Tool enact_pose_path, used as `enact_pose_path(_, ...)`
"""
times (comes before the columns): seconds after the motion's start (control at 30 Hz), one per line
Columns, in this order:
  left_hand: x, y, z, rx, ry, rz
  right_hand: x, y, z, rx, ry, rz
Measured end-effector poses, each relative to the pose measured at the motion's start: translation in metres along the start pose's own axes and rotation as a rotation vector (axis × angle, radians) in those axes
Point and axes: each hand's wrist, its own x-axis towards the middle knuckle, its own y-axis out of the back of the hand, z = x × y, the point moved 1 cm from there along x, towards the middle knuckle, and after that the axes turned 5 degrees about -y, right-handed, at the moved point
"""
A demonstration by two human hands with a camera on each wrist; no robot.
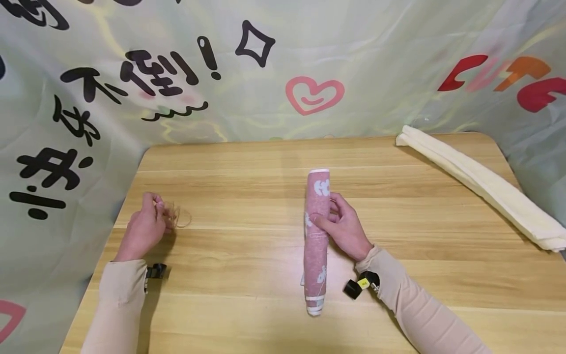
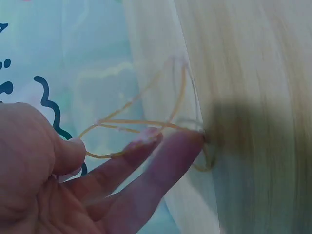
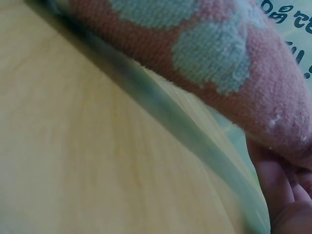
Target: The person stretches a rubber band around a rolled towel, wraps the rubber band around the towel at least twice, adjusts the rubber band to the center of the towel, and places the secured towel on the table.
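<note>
The wooden desk (image 1: 247, 196) carries at its right side a long folded cream cloth (image 1: 477, 182). Near the middle is the pink rolled towel (image 1: 316, 255), gripped by the right hand (image 1: 347, 228). At the left, the left hand (image 1: 143, 228) pinches thin bands (image 2: 131, 121). The present step seems to be picking up a band; the next move probably calls for separating one and bringing it to the towel.

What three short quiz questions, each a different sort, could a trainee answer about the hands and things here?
1. True or false: the cream cloth lies to the right of the rolled pink towel.
2. The right hand holds: A) the cream cloth; B) the rolled pink towel; C) nothing.
3. What does the left hand hold?

Key: 1. True. 2. B. 3. Thin orange loops.
</note>
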Motion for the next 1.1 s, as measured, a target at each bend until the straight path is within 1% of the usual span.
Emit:
enact_pose_path(0.1,-0.002,0.001,0.001,0.025,-0.04,0.058,0.0,0.0,0.0,-0.003,-0.004,0.002)
enact_pose_path(0.2,-0.003,0.002,0.002,0.06,-0.089,0.138,-0.001,0.0,0.0,-0.007,-0.006,0.004)
enact_pose_path(0.23,-0.004,0.002,0.003,0.059,-0.101,0.167,-0.001,0.0,0.0,-0.008,-0.007,0.005)
enact_pose_path(0.33,-0.006,0.004,0.009,0.052,-0.122,0.267,-0.001,0.0,0.0,-0.007,-0.007,0.004)
enact_pose_path(0.4,-0.007,0.006,0.013,0.039,-0.126,0.311,-0.001,0.0,0.0,-0.003,-0.006,0.004)
enact_pose_path(0.43,-0.007,0.007,0.015,0.031,-0.126,0.323,-0.001,0.0,0.0,-0.001,-0.005,0.003)
enact_pose_path(0.6,-0.008,0.008,0.021,-0.01,-0.117,0.326,0.0,0.0,0.001,0.007,-0.004,-0.001)
enact_pose_path(0.7,-0.008,0.006,0.023,-0.049,-0.126,0.335,0.0,0.0,0.001,0.006,-0.005,0.002)
enact_pose_path(0.83,-0.007,0.003,0.026,-0.113,-0.143,0.348,0.0,0.0,0.001,0.003,-0.001,0.002)
enact_pose_path(0.93,-0.007,0.0,0.028,-0.176,-0.141,0.348,0.0,0.0,0.002,0.001,0.003,0.001)
enact_pose_path(1.0,-0.006,-0.003,0.029,-0.229,-0.126,0.338,0.0,0.0,0.002,0.002,0.003,0.002)
enact_pose_path(1.1,-0.004,-0.007,0.03,-0.326,-0.08,0.324,0.0,0.0,0.002,0.007,0.001,0.0)
